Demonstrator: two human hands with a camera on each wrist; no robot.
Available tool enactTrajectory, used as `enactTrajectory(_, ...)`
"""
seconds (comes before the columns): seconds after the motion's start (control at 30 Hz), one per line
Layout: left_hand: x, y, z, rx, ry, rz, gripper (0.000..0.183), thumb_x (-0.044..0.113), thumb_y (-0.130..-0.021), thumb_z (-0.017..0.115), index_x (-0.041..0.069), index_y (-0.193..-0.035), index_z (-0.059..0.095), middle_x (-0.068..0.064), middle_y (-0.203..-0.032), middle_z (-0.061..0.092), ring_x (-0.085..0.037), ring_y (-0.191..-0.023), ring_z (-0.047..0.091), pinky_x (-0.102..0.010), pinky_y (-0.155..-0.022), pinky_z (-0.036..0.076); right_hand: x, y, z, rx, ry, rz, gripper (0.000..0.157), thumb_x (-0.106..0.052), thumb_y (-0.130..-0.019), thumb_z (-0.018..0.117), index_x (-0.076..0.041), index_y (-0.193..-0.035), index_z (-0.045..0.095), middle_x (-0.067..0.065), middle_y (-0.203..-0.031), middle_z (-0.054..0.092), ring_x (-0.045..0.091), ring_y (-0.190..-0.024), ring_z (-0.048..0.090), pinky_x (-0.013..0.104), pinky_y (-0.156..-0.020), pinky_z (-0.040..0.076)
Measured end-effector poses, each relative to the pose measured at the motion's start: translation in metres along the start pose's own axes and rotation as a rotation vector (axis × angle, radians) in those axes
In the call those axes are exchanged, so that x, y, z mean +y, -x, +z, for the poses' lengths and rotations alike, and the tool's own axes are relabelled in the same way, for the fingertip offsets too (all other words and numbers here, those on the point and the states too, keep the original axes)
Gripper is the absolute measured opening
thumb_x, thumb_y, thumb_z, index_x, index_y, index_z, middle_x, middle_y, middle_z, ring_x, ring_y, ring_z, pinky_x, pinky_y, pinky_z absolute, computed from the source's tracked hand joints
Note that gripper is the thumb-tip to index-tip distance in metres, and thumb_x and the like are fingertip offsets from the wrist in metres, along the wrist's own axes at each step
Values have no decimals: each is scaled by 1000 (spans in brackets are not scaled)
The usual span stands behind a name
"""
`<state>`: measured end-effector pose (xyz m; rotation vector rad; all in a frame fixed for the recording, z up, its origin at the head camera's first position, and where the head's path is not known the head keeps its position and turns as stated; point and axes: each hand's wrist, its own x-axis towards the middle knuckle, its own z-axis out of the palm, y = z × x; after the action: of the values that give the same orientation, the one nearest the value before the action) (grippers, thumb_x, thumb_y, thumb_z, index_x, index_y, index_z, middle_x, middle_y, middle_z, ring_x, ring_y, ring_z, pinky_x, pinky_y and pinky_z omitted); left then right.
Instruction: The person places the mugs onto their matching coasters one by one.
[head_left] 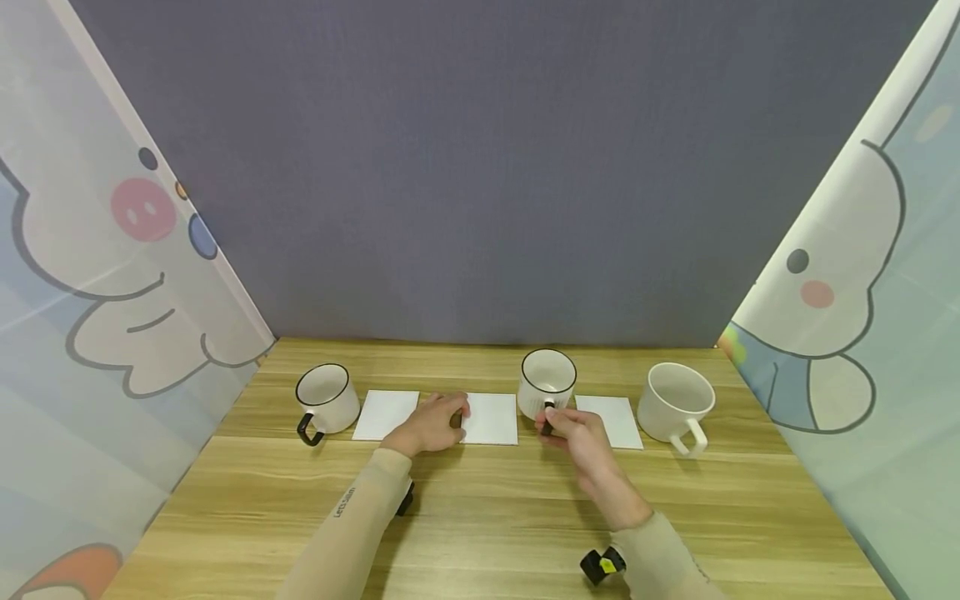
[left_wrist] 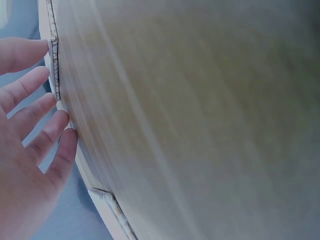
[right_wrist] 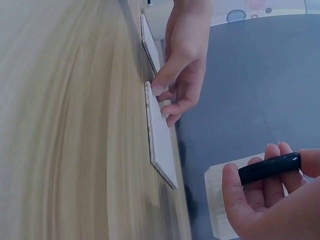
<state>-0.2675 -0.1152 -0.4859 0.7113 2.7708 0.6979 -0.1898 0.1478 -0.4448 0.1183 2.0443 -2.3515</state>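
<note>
In the head view a white mug with a black rim (head_left: 534, 398) is between the middle white square board (head_left: 491, 421) and the right white board (head_left: 613, 421). My right hand (head_left: 588, 437) pinches that mug's black handle (right_wrist: 270, 169) between thumb and fingers. At the left edge of the middle board rests my left hand (head_left: 431, 423), its thumb and fingertips against the board's end. The left wrist view shows the fingers (left_wrist: 37, 117) of that hand spread and loosely bent along the board's edge.
Another black-rimmed white mug (head_left: 335, 410) stands at the left, beside the left white board (head_left: 384, 415). A plain white mug (head_left: 663, 412) stands on the right. Behind the wooden table (head_left: 480, 517) rises a grey panel (head_left: 495, 183), with cartoon-printed sheets (head_left: 82, 275) at the sides.
</note>
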Motion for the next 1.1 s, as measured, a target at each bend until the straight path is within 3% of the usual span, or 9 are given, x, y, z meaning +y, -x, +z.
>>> enactTrajectory(0.23, 0, 1, -2, -2, 14, 0, 20, 18, -92, 71, 22, -107, 58, -8, -153, 44, -35, -132, 43, -56, -105, 36, -2, -1, 8, -18, 7, 1, 26, -4, -98, 56, 20, -101, 66, 14, -94, 67, 25, -92, 65, 55, -94, 51)
enactTrajectory(0.77, 3, 0, -2, -6, 1, -11, 21, 18, -91, 71, 21, -108, 60, -8, -153, 44, -35, -130, 43, -58, -104, 36, -3, -3, 23, -26, -4, 1, 25, -4, -98, 58, 19, -100, 66, 13, -92, 66, 23, -90, 65, 54, -93, 52)
enactTrajectory(1.1, 3, 0, -1, 1, -6, -8, 21, 18, -91, 72, 21, -108, 60, -8, -152, 45, -35, -129, 44, -56, -104, 37, -5, -6, 32, -30, -14, 7, 24, -5, -98, 59, 18, -100, 66, 11, -90, 66, 20, -88, 63, 46, -87, 55)
